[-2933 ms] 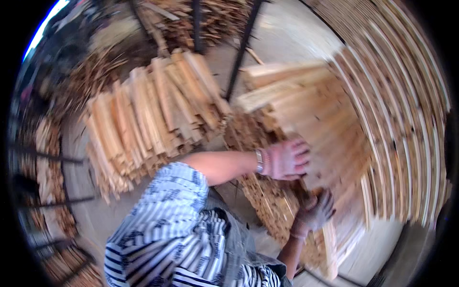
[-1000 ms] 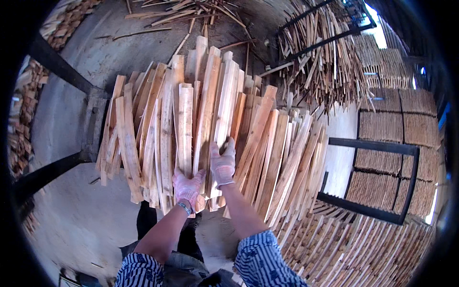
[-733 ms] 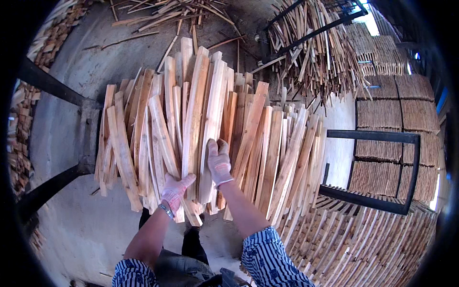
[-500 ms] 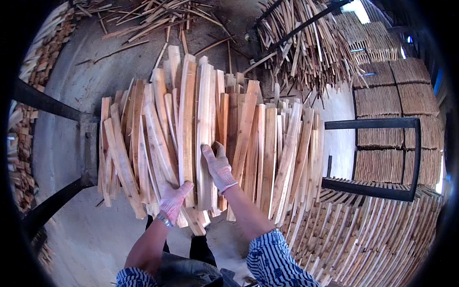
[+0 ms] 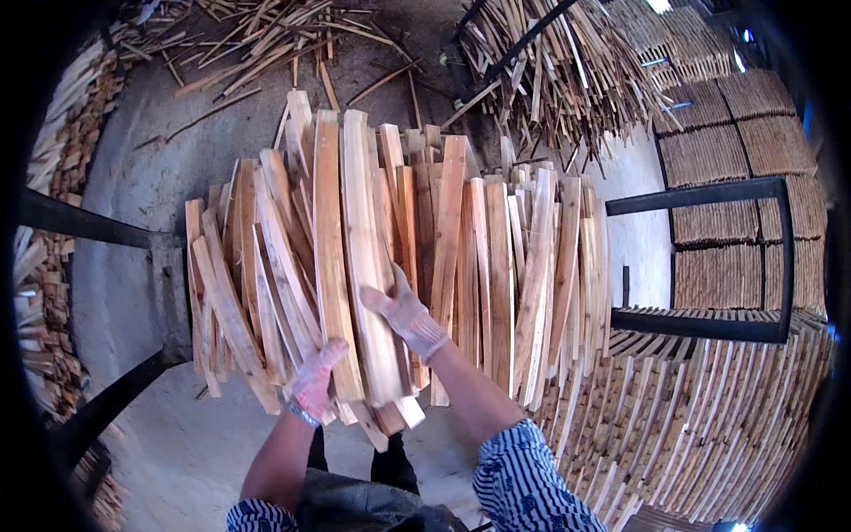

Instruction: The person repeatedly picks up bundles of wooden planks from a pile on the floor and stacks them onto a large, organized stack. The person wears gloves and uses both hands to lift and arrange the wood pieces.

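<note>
A heap of rough wooden strips lies side by side before me, roughly lengthwise to my body. My right hand, in a pale work glove, grips a light strip by its right edge, thumb across its top face; that strip is slightly blurred. Just left of it runs a browner strip. My left hand, gloved too, is closed at the left edge of this browner strip near its close end, thumb uppermost, other fingers partly hidden. Under the light strip, short ends of other strips stick out toward me.
Black metal frames flank the heap on the right and left. Thin offcuts litter the far floor, with a racked bundle at far right. Stacked boards and rows of strips fill the right side.
The light strip has come toward me and tilted slightly, its close end now lower in view. My left hand has shifted a little left and down; the view has shifted slightly.
</note>
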